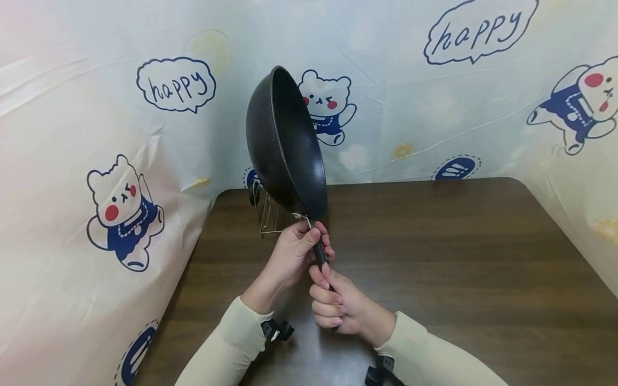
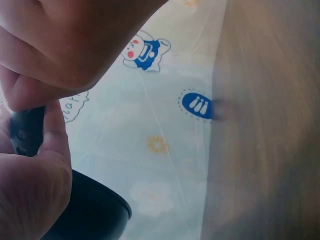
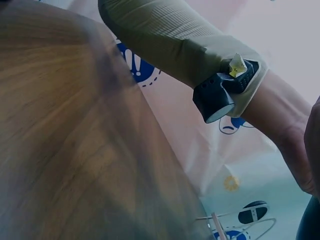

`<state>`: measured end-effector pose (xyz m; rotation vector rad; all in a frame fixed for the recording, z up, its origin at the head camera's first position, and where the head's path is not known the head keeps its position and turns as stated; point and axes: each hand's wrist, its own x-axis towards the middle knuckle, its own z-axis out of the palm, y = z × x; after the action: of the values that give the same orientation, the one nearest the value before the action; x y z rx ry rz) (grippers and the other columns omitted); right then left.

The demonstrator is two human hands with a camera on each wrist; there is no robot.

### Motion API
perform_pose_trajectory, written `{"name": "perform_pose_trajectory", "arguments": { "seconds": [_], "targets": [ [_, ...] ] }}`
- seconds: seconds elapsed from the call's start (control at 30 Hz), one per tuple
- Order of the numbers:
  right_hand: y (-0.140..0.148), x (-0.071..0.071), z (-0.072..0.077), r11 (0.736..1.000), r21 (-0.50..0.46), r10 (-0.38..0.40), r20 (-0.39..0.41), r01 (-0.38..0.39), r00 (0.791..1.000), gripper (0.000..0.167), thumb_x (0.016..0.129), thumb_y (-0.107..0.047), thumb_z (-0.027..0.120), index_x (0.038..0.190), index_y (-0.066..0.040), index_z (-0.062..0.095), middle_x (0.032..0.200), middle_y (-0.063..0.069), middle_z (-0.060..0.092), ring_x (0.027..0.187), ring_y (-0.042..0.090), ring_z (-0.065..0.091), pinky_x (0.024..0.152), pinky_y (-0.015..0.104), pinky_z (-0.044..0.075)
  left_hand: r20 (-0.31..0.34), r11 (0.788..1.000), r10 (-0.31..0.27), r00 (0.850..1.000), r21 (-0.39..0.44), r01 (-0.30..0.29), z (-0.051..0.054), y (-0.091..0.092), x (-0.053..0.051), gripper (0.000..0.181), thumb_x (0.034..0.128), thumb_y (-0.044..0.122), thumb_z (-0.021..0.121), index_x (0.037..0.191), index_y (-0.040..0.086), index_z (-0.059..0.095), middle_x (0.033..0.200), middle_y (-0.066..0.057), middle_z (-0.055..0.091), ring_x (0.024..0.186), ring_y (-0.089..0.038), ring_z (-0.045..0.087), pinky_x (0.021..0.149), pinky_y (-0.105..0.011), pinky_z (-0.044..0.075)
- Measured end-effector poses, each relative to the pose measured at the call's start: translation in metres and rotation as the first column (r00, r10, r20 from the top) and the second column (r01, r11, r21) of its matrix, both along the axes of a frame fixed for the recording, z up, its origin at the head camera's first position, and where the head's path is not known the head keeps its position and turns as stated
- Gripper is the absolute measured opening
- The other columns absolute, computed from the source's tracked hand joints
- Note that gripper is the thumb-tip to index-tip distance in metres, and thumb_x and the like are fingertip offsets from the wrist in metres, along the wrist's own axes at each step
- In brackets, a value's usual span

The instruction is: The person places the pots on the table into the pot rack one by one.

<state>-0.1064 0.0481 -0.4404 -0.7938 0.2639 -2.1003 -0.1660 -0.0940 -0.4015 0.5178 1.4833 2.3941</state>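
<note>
A deep black wok [image 1: 263,123] is held up over the table, its bowl tilted on edge with the hollow facing right. Near the bowl, my left hand [image 1: 294,252] grips the black handle [image 1: 319,253] with the thumb along it. Lower down, my right hand [image 1: 340,303] wraps its fingers round the handle's end. In the left wrist view the wok's outer side [image 2: 97,210] shows below my left hand [image 2: 35,190], with my right hand [image 2: 65,45] above. From the right wrist only a dark sliver of wok [image 3: 307,222] appears, and the grip is hidden.
A wire rack [image 1: 271,232] stands on the brown wooden table [image 1: 434,257] at the back left, partly behind the wok. A black oval piece [image 1: 254,192] sits at the rack's side. Printed cloth [image 1: 386,107] hangs round the back and sides.
</note>
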Motion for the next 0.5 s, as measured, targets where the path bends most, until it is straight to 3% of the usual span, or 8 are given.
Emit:
{"name": "perform_pose_trajectory", "arguments": {
  "seconds": [0.5],
  "targets": [
    [-0.028,-0.021,0.004,0.978,-0.141,0.149,-0.067,-0.157,0.987,0.037,0.103,-0.052,0.035,0.085,-0.020,0.042,0.053,-0.007,0.028,0.037,0.007,0.027,0.037,0.020,0.026,-0.067,0.987,0.142,0.988,-0.067,-0.146,0.016,-0.021,-0.005,0.033,0.0899,0.029,0.072,0.099,0.000,0.061,0.078,-0.011,0.066,0.065,-0.022,0.071,0.068,-0.040,0.060]
  ]
}}
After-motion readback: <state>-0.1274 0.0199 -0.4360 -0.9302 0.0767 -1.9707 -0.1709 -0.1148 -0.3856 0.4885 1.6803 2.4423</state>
